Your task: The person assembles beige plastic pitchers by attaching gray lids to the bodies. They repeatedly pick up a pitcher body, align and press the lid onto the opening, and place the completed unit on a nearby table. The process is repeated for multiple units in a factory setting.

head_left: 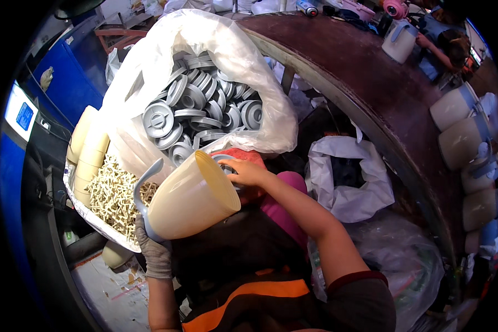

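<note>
A cream plastic jug with a pale blue-grey handle lies tilted over my lap. Its wide open end faces up and to the right. My left hand, in a grey knitted glove, is closed around the blue-grey end at the lower left; some fingers are hidden behind it. My right hand, bare, grips a round grey plastic cap just beyond the jug's open rim. The jug partly hides that cap. Ahead, a large white plastic bag holds many similar grey caps.
At left, a tray holds small cream plastic pieces and cream cylinders. A white sack stands right of my arm. A curved brown table carries several finished-looking jugs; another person sits beyond.
</note>
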A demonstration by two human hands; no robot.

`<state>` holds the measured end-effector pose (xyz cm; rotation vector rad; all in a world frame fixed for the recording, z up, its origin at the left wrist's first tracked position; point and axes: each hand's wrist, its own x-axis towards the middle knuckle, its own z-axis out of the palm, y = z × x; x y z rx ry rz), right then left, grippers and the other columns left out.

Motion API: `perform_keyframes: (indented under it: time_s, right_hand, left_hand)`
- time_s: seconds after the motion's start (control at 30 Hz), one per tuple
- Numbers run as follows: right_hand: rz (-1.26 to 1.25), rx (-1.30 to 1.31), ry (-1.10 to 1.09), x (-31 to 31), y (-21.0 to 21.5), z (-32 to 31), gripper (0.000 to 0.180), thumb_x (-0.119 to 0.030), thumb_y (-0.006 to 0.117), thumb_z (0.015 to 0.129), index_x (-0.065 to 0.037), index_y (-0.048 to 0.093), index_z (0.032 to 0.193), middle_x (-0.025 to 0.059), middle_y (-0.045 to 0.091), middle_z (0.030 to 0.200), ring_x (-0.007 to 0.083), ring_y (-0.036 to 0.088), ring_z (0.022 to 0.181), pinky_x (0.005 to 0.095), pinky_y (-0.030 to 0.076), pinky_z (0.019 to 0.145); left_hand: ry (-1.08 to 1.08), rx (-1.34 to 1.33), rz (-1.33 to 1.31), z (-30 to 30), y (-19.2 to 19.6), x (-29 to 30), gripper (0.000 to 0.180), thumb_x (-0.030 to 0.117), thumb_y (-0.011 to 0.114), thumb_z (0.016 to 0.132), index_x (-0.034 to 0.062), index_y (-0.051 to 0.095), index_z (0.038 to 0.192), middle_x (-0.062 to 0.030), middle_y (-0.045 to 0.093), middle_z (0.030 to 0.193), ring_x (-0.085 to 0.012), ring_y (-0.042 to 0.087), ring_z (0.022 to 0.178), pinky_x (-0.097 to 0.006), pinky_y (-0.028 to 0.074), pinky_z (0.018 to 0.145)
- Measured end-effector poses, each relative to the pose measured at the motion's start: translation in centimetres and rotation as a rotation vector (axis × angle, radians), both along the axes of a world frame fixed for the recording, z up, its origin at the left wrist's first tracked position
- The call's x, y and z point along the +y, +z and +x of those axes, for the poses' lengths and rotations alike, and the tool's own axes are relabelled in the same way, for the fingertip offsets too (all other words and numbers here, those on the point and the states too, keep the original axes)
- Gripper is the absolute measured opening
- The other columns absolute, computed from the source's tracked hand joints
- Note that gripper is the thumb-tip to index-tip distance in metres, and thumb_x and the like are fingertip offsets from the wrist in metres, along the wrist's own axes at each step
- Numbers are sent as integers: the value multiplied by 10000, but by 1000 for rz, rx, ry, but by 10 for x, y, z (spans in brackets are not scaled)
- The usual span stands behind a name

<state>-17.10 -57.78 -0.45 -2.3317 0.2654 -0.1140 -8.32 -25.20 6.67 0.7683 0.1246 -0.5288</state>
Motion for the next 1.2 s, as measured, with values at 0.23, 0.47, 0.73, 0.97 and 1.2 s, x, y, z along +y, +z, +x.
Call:
perform_keyframes:
  time_s: [0.23,0.47,0.73,0.97,1.2]
  right_hand:
    - [107,-265,-335,5,6,6,488,-280,649,740,-24,601,1152,171,621,1115,277,581,1063,385,447,923]
    - [732,-413,-164,63,114,-61,504,-156,567,821,-46,483,1305,64,507,1245,171,507,1098,295,447,864]
    - [526,-517,-133,75,107,-77,574,-249,640,732,-75,517,1265,70,490,1260,196,488,1132,309,424,867]
    - [218,-650,21,70,103,-86,562,-324,638,722,-49,555,1205,116,507,1246,250,495,1145,365,397,934]
    - [841,-412,-288,76,96,-75,448,-252,550,834,-47,536,1232,108,524,1220,191,520,1106,329,434,904]
  left_hand:
    - [-61,-29,-85,-9,3,8,454,404,507,931,41,532,1203,-111,601,1173,-226,563,1091,-382,444,967]
    - [5,1,12,-7,-12,14,422,351,560,915,31,541,1190,-92,621,1110,-199,600,1000,-348,489,894]
    - [-55,141,-37,-10,-11,10,412,330,591,896,33,546,1177,-96,642,1048,-209,622,936,-357,509,852]
    - [-131,254,-80,-13,-2,8,416,318,581,901,13,542,1180,-127,652,1045,-228,638,910,-373,516,850]
    - [90,-141,114,-28,16,-7,402,324,567,909,18,548,1168,-121,636,1064,-196,613,964,-353,496,869]
